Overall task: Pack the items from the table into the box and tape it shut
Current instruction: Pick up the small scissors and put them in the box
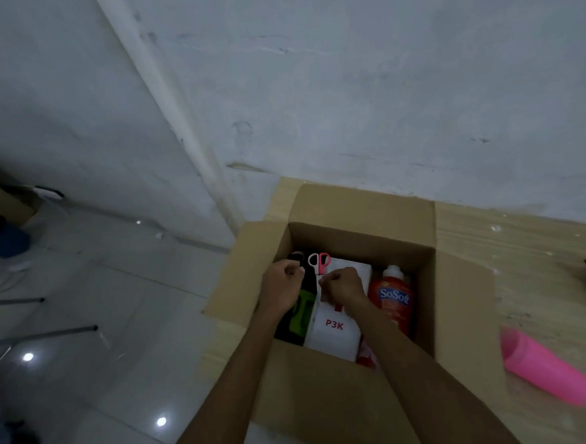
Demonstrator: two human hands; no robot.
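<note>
The right hand (pixel 343 284) seems to pinch the scissors (pixel 319 261) by the blades; the left hand (pixel 282 286) is curled, on what I cannot tell. Light, stiff and sharp, they are probably safest held closed.

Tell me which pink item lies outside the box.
The pink cup, lying on its side on the table; the pink-handled scissors are inside the box.

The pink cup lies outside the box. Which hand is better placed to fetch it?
Probably the right hand: the pink cup lies right of the box; the left hand would have to cross over.
</note>
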